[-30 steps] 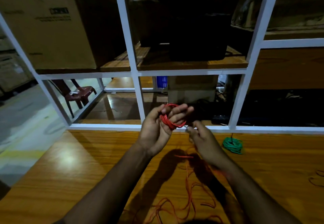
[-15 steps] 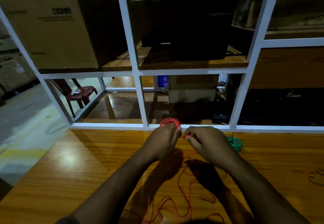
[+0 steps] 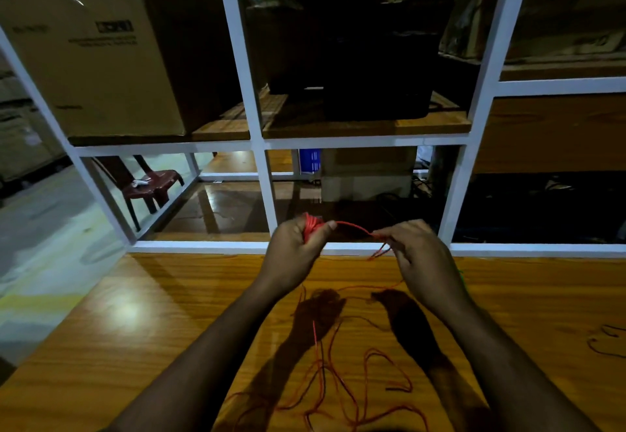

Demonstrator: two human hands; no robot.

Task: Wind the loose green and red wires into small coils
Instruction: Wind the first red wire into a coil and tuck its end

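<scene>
The red wire (image 3: 352, 226) is partly wound: the left hand (image 3: 294, 255) has its fingers curled round a small red coil (image 3: 311, 226), held up above the far edge of the wooden table (image 3: 135, 330), and a short stretch of wire runs from the coil across to the right hand (image 3: 418, 255), which pinches it between thumb and fingertips. A good deal is left, by my reading, since long loops of red wire lie loose on the table near the person's body. The green wire (image 3: 461, 276) is almost hidden behind the right wrist; only a sliver shows, so I cannot tell from this frame whether it is coiled. Half a second ago the hands were close together with the fingers nearly touching at the coil; now they have drawn apart, pulling a length of wire taut between them, ready for another turn
</scene>
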